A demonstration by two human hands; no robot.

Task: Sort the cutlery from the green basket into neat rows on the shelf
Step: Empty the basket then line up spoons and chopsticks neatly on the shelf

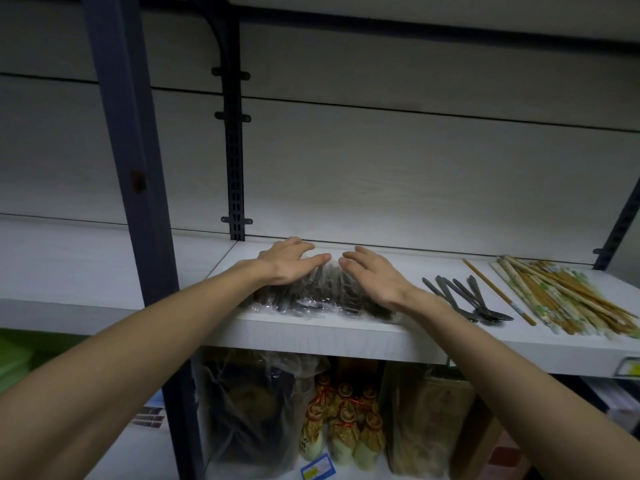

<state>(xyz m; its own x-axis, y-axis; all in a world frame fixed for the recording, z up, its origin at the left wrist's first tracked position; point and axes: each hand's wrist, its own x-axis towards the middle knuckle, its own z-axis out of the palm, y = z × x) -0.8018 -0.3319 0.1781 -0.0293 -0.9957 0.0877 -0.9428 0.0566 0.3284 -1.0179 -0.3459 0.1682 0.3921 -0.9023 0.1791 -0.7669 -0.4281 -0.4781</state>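
Note:
A pile of plastic-wrapped dark cutlery [313, 299] lies on the white shelf [332, 336] near its front edge. My left hand [289, 261] rests flat on the pile's left side, fingers spread. My right hand [375, 277] lies flat on the right side, fingertips almost meeting the left hand's. To the right, several bare metal spoons [467, 299] fan out with bowls toward the front. Further right lies a heap of paper-sleeved wooden chopsticks [561, 294]. A green basket's corner [12, 355] shows at the left edge, below the shelf.
A dark upright post [135, 161] stands left of the hands, and a slotted bracket [235, 161] runs up the back panel. Below the shelf sit plastic bags [252, 410] and small packaged items with red ribbons [346, 420].

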